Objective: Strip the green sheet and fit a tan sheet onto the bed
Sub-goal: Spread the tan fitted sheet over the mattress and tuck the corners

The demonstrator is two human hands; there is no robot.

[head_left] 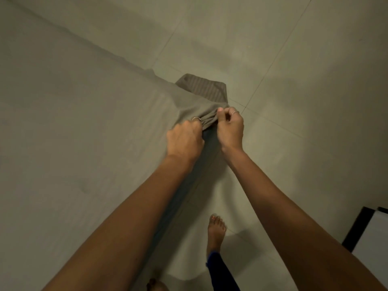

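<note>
The tan sheet (pixel 84 122) is spread across the bed, and its gathered edge is bunched at the bed's corner, where a striped mattress corner (pixel 201 87) is left uncovered just beyond the bunch. The bunched edge is gripped by the left hand (pixel 184 139) and pinched by the right hand (pixel 230 127), both with fingers curled into the cloth and set close together. A bare foot (pixel 215 232) is placed on the tiled floor (pixel 294 80) beside the bed.
</note>
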